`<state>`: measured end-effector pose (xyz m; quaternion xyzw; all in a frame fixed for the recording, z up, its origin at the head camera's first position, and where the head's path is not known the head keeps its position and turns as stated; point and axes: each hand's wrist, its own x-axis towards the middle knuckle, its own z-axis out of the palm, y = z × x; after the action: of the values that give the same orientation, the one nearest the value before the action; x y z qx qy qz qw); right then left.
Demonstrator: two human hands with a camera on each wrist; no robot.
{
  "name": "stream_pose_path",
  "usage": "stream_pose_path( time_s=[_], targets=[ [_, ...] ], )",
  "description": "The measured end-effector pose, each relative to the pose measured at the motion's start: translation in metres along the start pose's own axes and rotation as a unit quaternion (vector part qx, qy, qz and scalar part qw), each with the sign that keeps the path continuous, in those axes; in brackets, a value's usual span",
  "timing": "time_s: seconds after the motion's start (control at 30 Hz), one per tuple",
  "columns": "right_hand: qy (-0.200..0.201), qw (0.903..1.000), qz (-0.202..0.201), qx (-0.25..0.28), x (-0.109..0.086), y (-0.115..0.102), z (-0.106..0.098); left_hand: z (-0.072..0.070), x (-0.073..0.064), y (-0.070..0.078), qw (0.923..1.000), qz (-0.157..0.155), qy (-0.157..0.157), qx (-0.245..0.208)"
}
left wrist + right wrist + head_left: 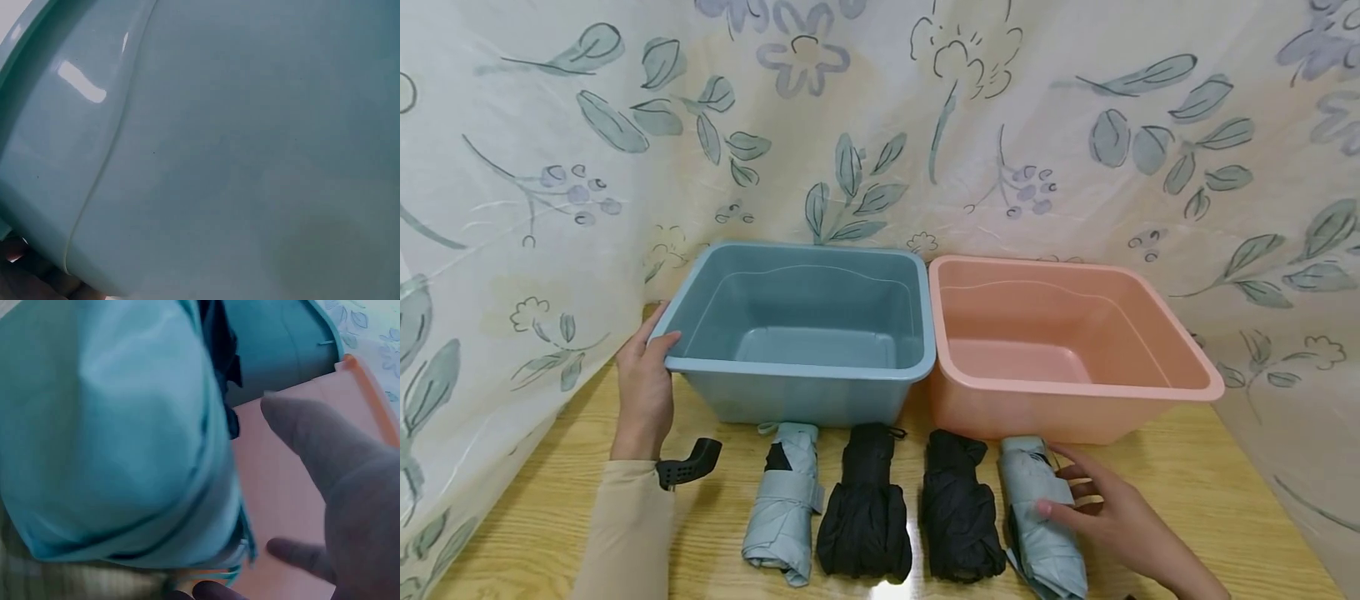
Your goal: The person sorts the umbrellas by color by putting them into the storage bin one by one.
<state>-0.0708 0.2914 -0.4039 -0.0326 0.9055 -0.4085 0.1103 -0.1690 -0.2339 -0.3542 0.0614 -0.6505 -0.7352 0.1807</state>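
Note:
My left hand (646,387) grips the left rim of a blue plastic tub (797,372), thumb over the edge and fingers outside. The tub's wall (237,137) fills the left wrist view. My right hand (1112,508) is beside a folded light blue umbrella (1045,525), its thumb over the strap and its fingers spread at the right side. In the right wrist view the thumb stands apart from the umbrella (125,437). To the left lie two folded black umbrellas, one near the middle (865,517) and one further right (958,517). Another light blue umbrella (782,508) lies leftmost.
A pink plastic tub (1075,390) stands right of the blue one, their rims close together. Both tubs have nothing visible inside. The umbrellas lie in a row before them on a wooden table (715,533). A floral sheet (880,108) hangs behind and at the sides.

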Motion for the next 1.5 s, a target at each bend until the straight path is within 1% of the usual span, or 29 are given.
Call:
stream_pose_path(
  time_s=[0.13,0.2,0.23,0.33,0.4,0.5,0.73,0.87,0.93,1.07,1.2,1.3,1.43,1.5],
  targets=[
    [-0.011,0.9979,-0.063,0.008,0.004,0.005,0.004,0.001,0.0,-0.001,1.0,0.002,0.004,-0.004],
    [-0.025,0.9954,-0.091,0.018,0.006,0.008,0.005,0.001,0.0,-0.001,1.0,0.004,0.005,-0.006],
    [-0.035,0.994,-0.101,0.02,0.006,0.008,0.005,0.001,0.001,-0.001,0.9999,0.005,0.006,-0.008],
    [-0.07,0.9907,-0.112,0.031,0.007,0.011,0.005,0.002,0.001,-0.001,0.9999,0.007,0.006,-0.013],
    [-0.089,0.9896,-0.109,0.031,0.007,0.012,0.005,0.002,0.001,-0.001,0.9998,0.008,0.007,-0.015],
    [-0.098,0.9898,-0.095,0.041,0.008,0.013,0.006,0.001,0.002,-0.002,0.9998,0.007,0.008,-0.017],
    [-0.107,0.9892,-0.063,0.077,0.011,0.007,0.008,0.001,0.001,-0.002,0.9998,0.008,0.007,-0.019],
    [-0.107,0.9893,-0.056,0.081,0.011,0.002,0.01,0.001,0.001,-0.002,0.9998,0.009,0.007,-0.019],
    [-0.097,0.9918,-0.049,0.067,0.011,0.0,0.011,0.001,0.001,-0.002,0.9998,0.009,0.007,-0.017],
    [-0.061,0.9974,-0.028,0.026,0.007,-0.005,0.015,0.001,0.0,-0.002,0.9999,0.011,0.006,-0.012],
    [-0.041,0.999,-0.017,-0.002,0.004,-0.008,0.017,0.002,0.0,-0.002,0.9999,0.012,0.006,-0.011],
    [-0.036,0.999,-0.01,-0.022,0.003,-0.009,0.017,0.002,0.0,-0.002,0.9998,0.012,0.008,-0.011],
    [-0.045,0.997,-0.012,-0.061,0.002,-0.008,0.015,0.002,0.001,-0.003,0.9998,0.014,0.008,-0.007],
    [-0.055,0.9966,-0.017,-0.06,0.002,-0.008,0.014,0.002,0.0,-0.003,0.9998,0.015,0.008,-0.007]
  ],
)
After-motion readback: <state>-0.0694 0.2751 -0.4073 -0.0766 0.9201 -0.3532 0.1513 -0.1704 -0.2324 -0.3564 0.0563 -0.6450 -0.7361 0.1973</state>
